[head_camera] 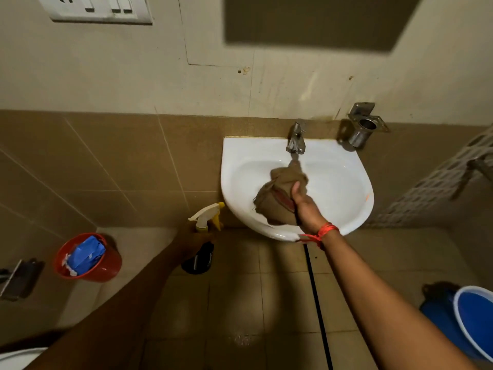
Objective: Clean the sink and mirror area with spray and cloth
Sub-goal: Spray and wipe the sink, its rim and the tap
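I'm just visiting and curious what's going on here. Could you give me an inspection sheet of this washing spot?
Surface: white sink, basin looks clean.
Job's things: brown cloth in the basin under the tap; spray bottle beside the sink.
Clutter: red bucket holding blue packaging; blue bucket.
Grippers: right hand clutches the cloth; left hand holds the spray bottle.
Cables: nothing seen.
Surroundings: brown wall tiles, empty steel holder, switch plate.

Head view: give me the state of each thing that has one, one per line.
Brown cloth: bunched, in the basin, gripped by right hand.
Spray bottle: upright, held by left hand beside the sink.
Tap: flow not discernible.
Steel tumbler holder: empty.
Red bucket: holds blue packaging.
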Tool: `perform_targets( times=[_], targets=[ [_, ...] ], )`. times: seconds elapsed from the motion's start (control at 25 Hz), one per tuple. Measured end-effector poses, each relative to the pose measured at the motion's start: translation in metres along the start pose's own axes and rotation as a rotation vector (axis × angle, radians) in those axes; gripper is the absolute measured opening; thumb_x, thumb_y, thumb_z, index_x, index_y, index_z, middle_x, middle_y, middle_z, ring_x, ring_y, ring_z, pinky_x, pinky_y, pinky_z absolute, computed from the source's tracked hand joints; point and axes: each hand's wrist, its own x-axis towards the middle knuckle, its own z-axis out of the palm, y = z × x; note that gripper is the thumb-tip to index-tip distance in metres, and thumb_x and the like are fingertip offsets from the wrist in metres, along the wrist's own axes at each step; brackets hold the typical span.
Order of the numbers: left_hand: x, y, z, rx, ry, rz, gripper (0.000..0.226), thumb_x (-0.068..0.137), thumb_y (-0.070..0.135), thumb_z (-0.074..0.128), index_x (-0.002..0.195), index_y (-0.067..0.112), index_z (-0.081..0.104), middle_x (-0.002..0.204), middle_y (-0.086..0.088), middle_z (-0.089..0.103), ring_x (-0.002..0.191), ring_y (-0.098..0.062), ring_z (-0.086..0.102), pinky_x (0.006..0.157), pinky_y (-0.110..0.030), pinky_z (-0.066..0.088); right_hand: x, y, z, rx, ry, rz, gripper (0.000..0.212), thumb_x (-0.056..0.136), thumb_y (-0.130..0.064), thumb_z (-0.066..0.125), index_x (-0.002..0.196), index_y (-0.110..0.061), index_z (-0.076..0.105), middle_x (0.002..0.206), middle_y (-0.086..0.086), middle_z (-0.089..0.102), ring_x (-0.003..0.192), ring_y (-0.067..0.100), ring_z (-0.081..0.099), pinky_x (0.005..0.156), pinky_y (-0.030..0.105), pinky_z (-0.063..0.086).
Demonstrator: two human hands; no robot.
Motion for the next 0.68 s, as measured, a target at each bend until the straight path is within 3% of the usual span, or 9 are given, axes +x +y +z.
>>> perform_targets(
  times=[0.08, 0.16, 0.32, 0.4, 0.48, 0.56, 0.64, 0.68],
  targets=[
    [-0.007, -0.002, 0.008, 0.050, -0.063, 0.033, 0.037, 0.086, -0.016, 0.059, 0.077, 0.019, 0.065, 0.066, 0.010, 0.070, 0.069, -0.015, 0.059, 0.063, -0.024, 0.051, -0.019, -0.020, -0.028, 0.373, 0.072, -0.045, 0.065, 0.090, -0.067, 0.043, 0.120, -0.015, 0.067, 0.120, 0.010, 0.071, 0.110, 0.024, 0.069, 0.105, 0.044, 0.050],
    [-0.014, -0.004, 0.018, 0.088, -0.112, 0.060, 0.036, 0.088, -0.013, 0.059, 0.081, 0.021, 0.067, 0.074, 0.010, 0.070, 0.072, -0.015, 0.060, 0.065, -0.023, 0.051, -0.039, -0.035, -0.053, 0.551, 0.137, -0.119, 0.061, 0.092, -0.065, 0.039, 0.113, -0.016, 0.069, 0.117, 0.007, 0.073, 0.116, 0.024, 0.066, 0.108, 0.048, 0.046],
    [-0.022, -0.014, 0.033, 0.196, -0.106, 0.037, 0.036, 0.086, -0.007, 0.062, 0.069, 0.026, 0.062, 0.049, 0.013, 0.062, 0.059, -0.016, 0.052, 0.059, -0.030, 0.043, -0.059, -0.045, -0.080, 0.504, 0.275, -0.186, 0.072, 0.077, -0.075, 0.037, 0.112, -0.021, 0.070, 0.122, 0.011, 0.071, 0.117, 0.031, 0.065, 0.105, 0.057, 0.047],
    [-0.024, -0.016, 0.032, 0.234, -0.093, 0.027, 0.032, 0.082, -0.005, 0.064, 0.070, 0.024, 0.058, 0.049, 0.009, 0.058, 0.057, -0.018, 0.049, 0.058, -0.030, 0.039, -0.068, -0.039, -0.085, 0.411, 0.297, -0.190, 0.078, 0.074, -0.079, 0.033, 0.114, -0.023, 0.070, 0.121, 0.010, 0.071, 0.115, 0.028, 0.066, 0.104, 0.055, 0.048],
    [-0.024, -0.018, 0.026, 0.225, -0.072, 0.023, 0.024, 0.078, 0.002, 0.067, 0.070, 0.023, 0.061, 0.059, 0.002, 0.058, 0.061, -0.023, 0.051, 0.062, -0.033, 0.040, -0.076, -0.025, -0.086, 0.177, 0.318, -0.170, 0.087, 0.074, -0.082, 0.027, 0.125, -0.023, 0.065, 0.126, 0.007, 0.068, 0.117, 0.020, 0.064, 0.110, 0.043, 0.045],
    [-0.025, -0.020, 0.019, 0.169, -0.074, 0.036, 0.021, 0.080, 0.003, 0.067, 0.076, 0.024, 0.065, 0.068, -0.007, 0.060, 0.062, -0.024, 0.053, 0.062, -0.034, 0.043, -0.080, 0.000, -0.081, -0.240, 0.288, -0.270, 0.090, 0.080, -0.083, 0.018, 0.139, -0.023, 0.051, 0.137, 0.009, 0.058, 0.121, 0.020, 0.056, 0.109, 0.037, 0.042],
    [-0.028, -0.020, 0.013, 0.145, -0.054, 0.032, 0.032, 0.085, -0.003, 0.065, 0.082, 0.029, 0.065, 0.070, -0.008, 0.060, 0.061, -0.023, 0.054, 0.060, -0.030, 0.044, -0.074, 0.038, -0.064, -0.832, 0.070, -0.356, 0.093, 0.084, -0.083, 0.008, 0.148, -0.021, 0.034, 0.151, 0.010, 0.041, 0.136, 0.026, 0.043, 0.111, 0.039, 0.036],
    [-0.027, -0.022, 0.010, 0.131, -0.050, 0.039, 0.035, 0.087, -0.006, 0.063, 0.083, 0.029, 0.065, 0.069, -0.009, 0.059, 0.061, -0.024, 0.053, 0.058, -0.028, 0.043, -0.070, 0.059, -0.049, -1.111, -0.046, -0.349, 0.094, 0.083, -0.083, 0.004, 0.153, -0.023, 0.024, 0.160, 0.008, 0.028, 0.147, 0.025, 0.028, 0.119, 0.042, 0.026]
  ],
)
